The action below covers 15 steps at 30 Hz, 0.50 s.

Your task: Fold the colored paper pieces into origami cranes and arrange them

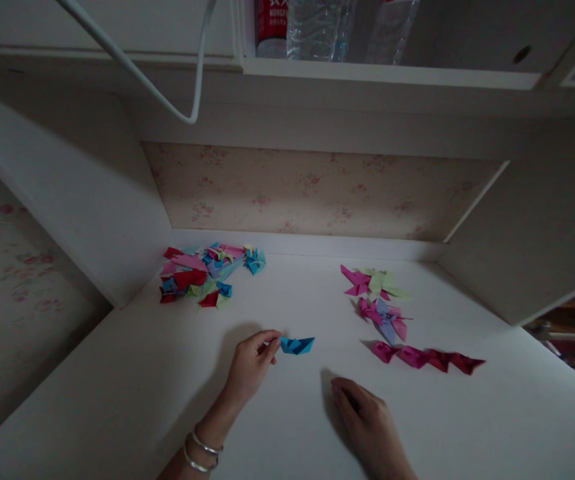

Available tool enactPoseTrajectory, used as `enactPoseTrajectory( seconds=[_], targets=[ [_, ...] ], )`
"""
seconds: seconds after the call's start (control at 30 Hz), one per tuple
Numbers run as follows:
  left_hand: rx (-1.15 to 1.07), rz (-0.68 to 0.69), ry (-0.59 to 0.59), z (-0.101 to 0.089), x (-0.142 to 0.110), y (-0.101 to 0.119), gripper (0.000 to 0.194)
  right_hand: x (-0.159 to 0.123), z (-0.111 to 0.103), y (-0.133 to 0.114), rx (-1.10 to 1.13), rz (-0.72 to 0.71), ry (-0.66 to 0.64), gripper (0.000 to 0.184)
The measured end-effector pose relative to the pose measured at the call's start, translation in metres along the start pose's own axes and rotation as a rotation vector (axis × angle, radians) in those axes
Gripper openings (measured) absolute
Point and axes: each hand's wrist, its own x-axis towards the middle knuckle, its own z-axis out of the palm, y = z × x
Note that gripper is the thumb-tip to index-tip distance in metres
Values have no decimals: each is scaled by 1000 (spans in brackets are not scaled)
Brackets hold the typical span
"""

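- The left hand [251,363] grasped a small blue paper boat [298,345] by its near-left tip, between thumb and fingertips. Probable reason: a pinch at one end left most of the folded body uncovered and the creases uncrushed.
- The boat was in front of the person, near the middle of the white tabletop [132,387], between the heap on the left and the groups on the right. Its long side ran roughly across the view; contact with the surface could not be told.
- The right hand [367,417] was just to the right and nearer the person, apart from the boat, fingers curled inward. Nothing showed in it; I could not tell whether the fingers enclosed anything. Its position left the boat unobstructed.
- A mixed heap of folded paper [194,277] lay at the back left, pieces overlapping in several colours. No order was apparent; the overlap presumably kept it compact.
- On the right, pink-to-red folded pieces [440,359] formed a line, ends close together. The alignment looked deliberate, likely to keep like shapes together.
- Behind that line lay a pink-and-lilac cluster [387,320]; farther back, a magenta piece [358,281] beside a pale green piece [381,281]. Their spacing from the line suggested separate groups.
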Motion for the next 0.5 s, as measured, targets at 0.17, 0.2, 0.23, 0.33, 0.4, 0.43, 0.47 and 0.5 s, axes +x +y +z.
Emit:
enactPoseTrajectory(
  seconds=[0.17, 0.2, 0.23, 0.33, 0.4, 0.43, 0.47, 0.5],
  targets=[
    [7, -3, 5, 5, -2, -1, 34, 2, 1, -1, 5, -13, -1, 39],
    [10, -2, -3, 8, -3, -1, 34, 2, 0, -2, 8, -13, 2, 38],
    [15, -2, -14, 11, -4, 0, 34, 2, 0, -3, 15, -13, 5, 38],
    [50, 18, -43, 23, -6, 3, 32, 1, -1, -6, 46, -22, 20, 37],
    [98, 62, -55, 33, -6, 9, 30, 1, -2, -7, 64, -32, 22, 36],
    [125, 88, -58, 38, -5, 12, 28, 0, -3, -7, 72, -37, 20, 35],
    [149, 112, -60, 44, -4, 15, 27, 0, -3, -7, 80, -40, 21, 34],
    [169, 133, -60, 49, -2, 18, 25, 0, -4, -7, 90, -44, 24, 33]
  ],
)
